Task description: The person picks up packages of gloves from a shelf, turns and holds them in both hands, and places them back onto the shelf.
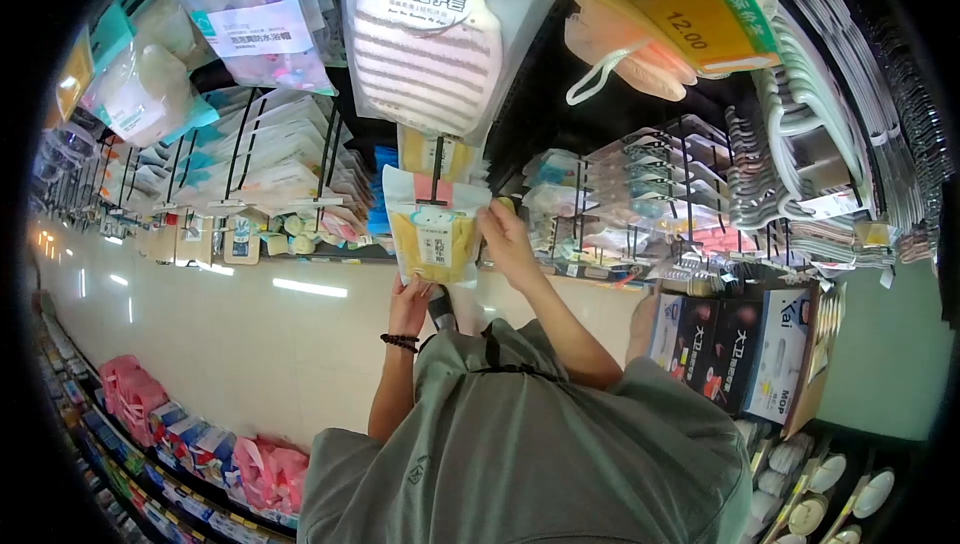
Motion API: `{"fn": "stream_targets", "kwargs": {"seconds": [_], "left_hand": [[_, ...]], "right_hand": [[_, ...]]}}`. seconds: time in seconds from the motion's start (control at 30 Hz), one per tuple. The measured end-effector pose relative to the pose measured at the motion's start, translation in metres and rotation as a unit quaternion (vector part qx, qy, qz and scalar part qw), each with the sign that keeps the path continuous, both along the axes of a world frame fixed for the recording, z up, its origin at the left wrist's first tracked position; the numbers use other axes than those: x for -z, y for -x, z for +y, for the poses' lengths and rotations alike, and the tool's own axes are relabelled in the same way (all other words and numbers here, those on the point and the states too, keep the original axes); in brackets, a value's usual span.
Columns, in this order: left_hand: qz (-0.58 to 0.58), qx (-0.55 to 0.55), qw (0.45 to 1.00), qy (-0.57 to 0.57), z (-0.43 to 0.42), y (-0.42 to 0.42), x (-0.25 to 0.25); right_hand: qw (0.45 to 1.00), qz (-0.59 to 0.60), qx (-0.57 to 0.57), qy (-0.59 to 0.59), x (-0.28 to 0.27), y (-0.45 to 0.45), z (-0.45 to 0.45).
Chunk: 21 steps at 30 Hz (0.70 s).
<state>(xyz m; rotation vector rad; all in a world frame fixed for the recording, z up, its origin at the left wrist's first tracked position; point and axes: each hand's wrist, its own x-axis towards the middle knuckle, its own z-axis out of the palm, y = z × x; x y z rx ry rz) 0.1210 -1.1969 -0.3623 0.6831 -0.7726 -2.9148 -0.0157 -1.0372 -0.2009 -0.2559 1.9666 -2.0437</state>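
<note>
A see-through packet of what look like yellow rubber gloves (455,239) hangs upright at a black display hook, its pale header across the top. My left hand (411,302) is closed at the packet's bottom edge, with the fingertips partly hidden behind it. On the upper right edge, my right hand (506,241) pinches the packet between thumb and fingers. Another yellow packet (420,152) hangs just behind. Above both hands is a bagged striped bath glove (425,64).
Price labels (690,29) line the shelf edge overhead. Bagged goods (265,29) hang at left, and hangers (800,134) at right. Boxed mops (740,344) stand on the right. Behind at left, a low shelf holds pink bags (270,469). Pale tiled floor (250,334) shows below.
</note>
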Motion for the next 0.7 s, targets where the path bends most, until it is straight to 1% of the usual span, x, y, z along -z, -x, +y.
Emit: {"fn": "stream_targets", "kwargs": {"seconds": [0.03,0.13,0.23,0.33,0.43,0.53,0.63,0.67,0.7], "left_hand": [[-0.004,-0.004,1.0,0.007,-0.001,-0.001,-0.001],[0.005,-0.009,1.0,0.017,-0.006,-0.004,0.001],[-0.006,-0.014,0.999,0.029,-0.007,-0.004,0.001],[-0.001,-0.014,1.0,0.028,-0.002,-0.009,-0.005],[-0.045,-0.03,0.998,0.021,0.005,-0.011,-0.011],[-0.029,-0.048,0.998,0.025,0.006,-0.01,-0.012],[-0.037,-0.063,0.997,0.032,0.007,0.004,-0.018],[0.0,-0.043,0.999,0.027,-0.001,0.011,-0.006],[0.036,-0.02,0.999,0.019,-0.017,0.02,0.025]], "right_hand": [[1.0,0.008,-0.001,-0.008,-0.001,0.001,0.001],[0.996,-0.01,-0.035,-0.086,-0.008,0.004,0.008],[0.999,0.002,-0.01,0.036,0.003,0.004,0.004],[0.998,-0.047,-0.022,0.019,0.013,0.006,0.008],[0.998,-0.037,-0.025,0.055,0.019,0.007,0.007],[0.997,-0.039,-0.008,0.059,0.015,0.012,0.004],[0.997,-0.031,-0.011,0.067,0.015,0.014,0.008],[0.999,0.006,0.01,0.036,0.016,0.011,0.011],[0.999,0.041,0.034,0.002,0.019,0.005,0.016]]}}
